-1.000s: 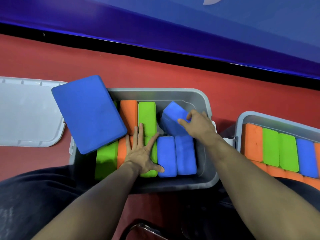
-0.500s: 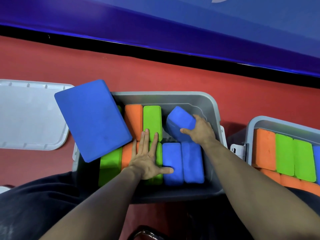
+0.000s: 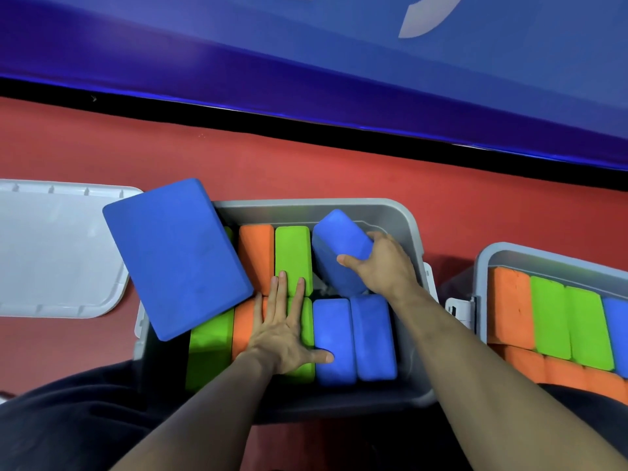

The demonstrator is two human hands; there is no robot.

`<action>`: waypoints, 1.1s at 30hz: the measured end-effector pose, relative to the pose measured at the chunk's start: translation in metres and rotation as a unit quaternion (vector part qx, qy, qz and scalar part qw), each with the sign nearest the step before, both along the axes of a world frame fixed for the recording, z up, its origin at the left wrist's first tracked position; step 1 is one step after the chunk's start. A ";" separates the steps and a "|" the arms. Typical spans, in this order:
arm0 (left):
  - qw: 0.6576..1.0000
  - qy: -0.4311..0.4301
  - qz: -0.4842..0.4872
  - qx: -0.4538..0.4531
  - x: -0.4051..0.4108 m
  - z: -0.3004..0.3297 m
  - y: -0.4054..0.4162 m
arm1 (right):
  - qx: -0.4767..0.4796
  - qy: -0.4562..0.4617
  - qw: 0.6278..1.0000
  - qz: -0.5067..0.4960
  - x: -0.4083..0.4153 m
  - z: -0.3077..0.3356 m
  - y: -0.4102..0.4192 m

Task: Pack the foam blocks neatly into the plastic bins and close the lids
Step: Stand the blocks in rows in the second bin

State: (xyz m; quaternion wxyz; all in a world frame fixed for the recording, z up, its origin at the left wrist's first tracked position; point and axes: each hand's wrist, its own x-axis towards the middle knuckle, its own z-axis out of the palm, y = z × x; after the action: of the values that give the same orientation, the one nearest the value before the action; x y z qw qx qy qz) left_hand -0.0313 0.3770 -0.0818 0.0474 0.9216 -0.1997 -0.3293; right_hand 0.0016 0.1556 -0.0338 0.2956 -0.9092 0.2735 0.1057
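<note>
While we seat the last row, status as we read it:

Left hand: our left hand [image 3: 283, 329] lies flat, fingers straight, pressing down on the near green block [image 3: 304, 338] and orange block [image 3: 246, 329] – holding the packed rows in place.
Right hand: our right hand [image 3: 377, 266] grips the tilted blue block [image 3: 338, 253], thumb on its near face, fingers curled over the far side.
Tilted block: sits in the far right gap of the centre bin [image 3: 413, 226], not yet down level with its neighbours.
Packed so far: two blue blocks [image 3: 353, 338] near right, far orange and green upright – rows mostly filled.
Loose piece: large blue block [image 3: 176, 256] lies flat across the bin's left rim, not packed.
Second bin: right bin [image 3: 482, 266] looks full of orange, green and blue, lid not on.
Lid: grey lid [image 3: 54, 246] lies on the red floor, left of the centre bin.
Remaining: we judge seat the tilted block, fit the large one, close both lids.
</note>
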 end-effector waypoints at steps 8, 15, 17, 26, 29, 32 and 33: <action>1.000 0.012 -0.001 -0.001 0.002 0.002 0.001 | -0.022 -0.011 1.000 -0.013 -0.006 0.030 0.011; 1.000 0.018 -0.001 0.002 0.003 0.005 0.000 | -0.016 0.012 0.999 -0.037 -0.010 0.051 0.017; 1.000 0.020 0.000 0.002 0.003 0.004 0.001 | 0.009 0.009 0.997 -0.070 -0.009 0.055 0.015; 1.000 0.020 0.003 -0.003 0.003 0.003 0.000 | 0.074 -0.010 0.990 -0.118 -0.005 0.044 0.032; 1.000 0.021 0.001 0.001 0.003 0.004 0.000 | 0.076 0.024 0.992 -0.095 -0.003 0.035 0.042; 1.000 0.021 0.000 0.003 0.003 0.003 0.001 | 0.099 0.036 0.990 -0.090 0.000 0.019 0.048; 1.000 0.020 0.001 0.003 0.003 0.002 0.002 | 0.109 0.039 0.989 -0.088 0.002 0.015 0.047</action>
State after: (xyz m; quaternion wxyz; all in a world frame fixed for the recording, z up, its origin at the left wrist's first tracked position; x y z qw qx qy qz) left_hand -0.0286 0.3786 -0.0798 0.0491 0.9151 -0.1973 -0.3481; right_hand 0.0038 0.2022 -0.0191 0.3901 -0.8394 0.3503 0.1434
